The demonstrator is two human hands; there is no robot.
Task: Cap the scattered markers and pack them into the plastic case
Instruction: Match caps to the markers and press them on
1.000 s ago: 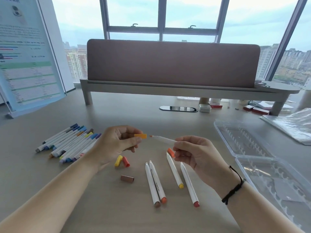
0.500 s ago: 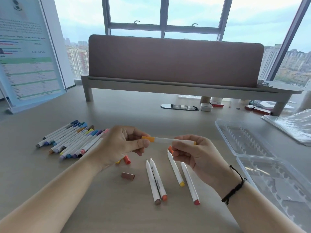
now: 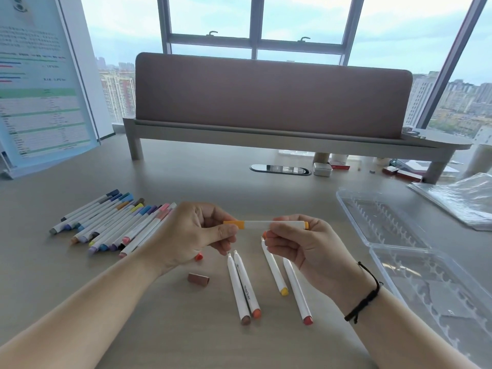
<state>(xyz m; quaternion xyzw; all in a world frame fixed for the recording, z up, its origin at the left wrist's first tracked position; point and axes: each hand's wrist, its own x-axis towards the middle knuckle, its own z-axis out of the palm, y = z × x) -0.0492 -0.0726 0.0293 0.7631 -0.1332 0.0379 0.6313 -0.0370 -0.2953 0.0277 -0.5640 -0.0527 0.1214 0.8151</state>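
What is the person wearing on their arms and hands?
Very little. Both forearms are bare, with no sleeves in view. The left hand has no glove, ring or watch showing. The right hand is also ungloved; a thin black cord bracelet with a knotted loose end circles its wrist.

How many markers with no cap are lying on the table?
4: brown-ended marker and orange-ended marker side by side, yellow-ended marker and red-ended marker right of them. Hands may hide others.
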